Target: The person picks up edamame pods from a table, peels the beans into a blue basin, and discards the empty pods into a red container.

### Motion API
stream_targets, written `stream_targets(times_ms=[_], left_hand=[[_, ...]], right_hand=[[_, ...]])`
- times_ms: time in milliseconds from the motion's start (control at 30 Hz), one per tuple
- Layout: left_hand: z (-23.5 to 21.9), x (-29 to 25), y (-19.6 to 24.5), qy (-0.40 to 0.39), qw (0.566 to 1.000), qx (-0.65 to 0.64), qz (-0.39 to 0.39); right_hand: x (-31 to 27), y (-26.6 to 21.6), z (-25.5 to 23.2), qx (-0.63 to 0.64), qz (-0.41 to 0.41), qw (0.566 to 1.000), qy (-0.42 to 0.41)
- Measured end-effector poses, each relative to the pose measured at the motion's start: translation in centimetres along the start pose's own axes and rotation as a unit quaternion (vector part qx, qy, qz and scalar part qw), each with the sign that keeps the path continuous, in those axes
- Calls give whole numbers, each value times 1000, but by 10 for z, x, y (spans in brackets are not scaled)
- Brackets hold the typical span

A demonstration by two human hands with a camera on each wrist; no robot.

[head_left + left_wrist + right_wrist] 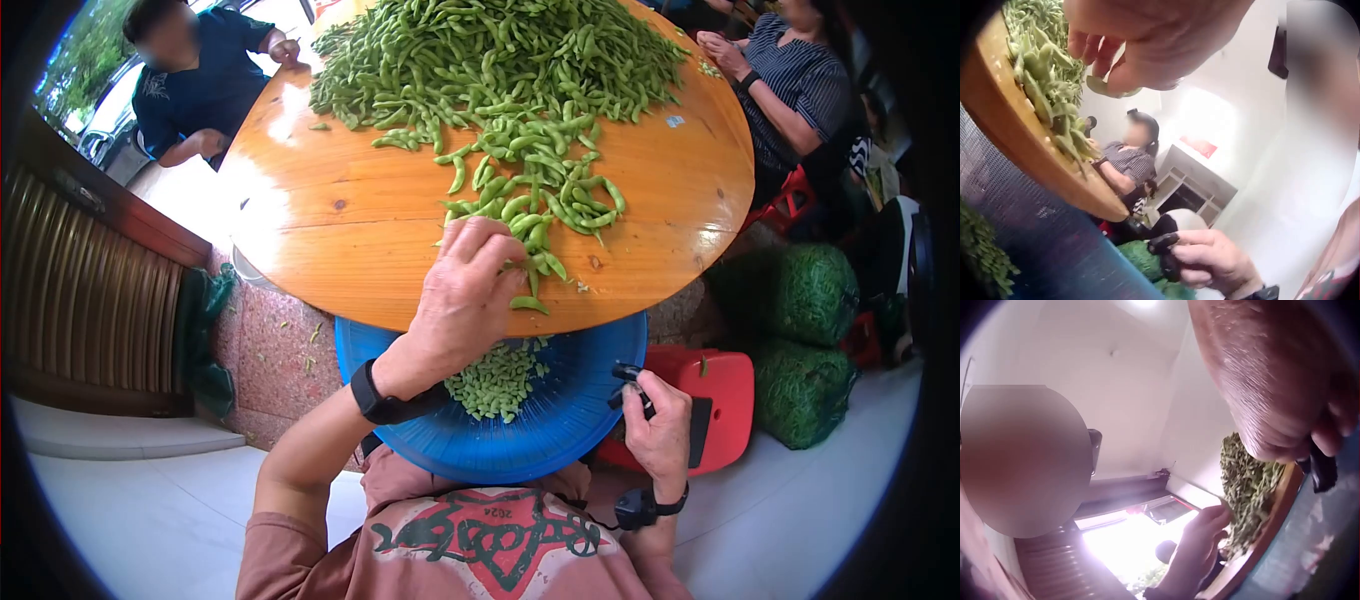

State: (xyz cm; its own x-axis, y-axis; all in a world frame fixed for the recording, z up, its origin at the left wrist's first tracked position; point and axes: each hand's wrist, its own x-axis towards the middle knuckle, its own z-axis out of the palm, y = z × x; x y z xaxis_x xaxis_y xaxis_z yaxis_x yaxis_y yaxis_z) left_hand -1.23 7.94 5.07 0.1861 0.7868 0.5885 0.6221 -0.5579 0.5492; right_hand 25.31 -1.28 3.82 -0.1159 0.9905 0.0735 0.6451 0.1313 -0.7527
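My left hand (465, 295) reaches over the near edge of the wooden table (340, 255), by the front end of a loose trail of green soybean pods (535, 205). In the left wrist view this hand pinches a single soybean pod (1110, 89) between thumb and fingers. My right hand (660, 425) grips a small black object (628, 390) of unclear kind above the right rim of a blue basin (560, 430). Shelled green soybeans (495, 385) lie in a heap in the basin, just below my left hand.
A large pile of soybean pods (490, 60) covers the table's far side. People sit at the far left (205, 80) and far right (800, 90). A red stool (725, 400) and green mesh sacks (805, 390) stand to the right.
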Motion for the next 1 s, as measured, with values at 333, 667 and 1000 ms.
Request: stream_targets(times_ms=[333,667,1000], left_hand=[[6,-56,46,-178,784,-468,-368],[21,-76,44,-112,933,-242,-243],[21,-89,31,-185,567,-702,-388]], right_hand=[[14,-37,47,478,139,863,-81],[12,-25,51,501,179,838,-123],[14,-16,33,601,210,736,-229]])
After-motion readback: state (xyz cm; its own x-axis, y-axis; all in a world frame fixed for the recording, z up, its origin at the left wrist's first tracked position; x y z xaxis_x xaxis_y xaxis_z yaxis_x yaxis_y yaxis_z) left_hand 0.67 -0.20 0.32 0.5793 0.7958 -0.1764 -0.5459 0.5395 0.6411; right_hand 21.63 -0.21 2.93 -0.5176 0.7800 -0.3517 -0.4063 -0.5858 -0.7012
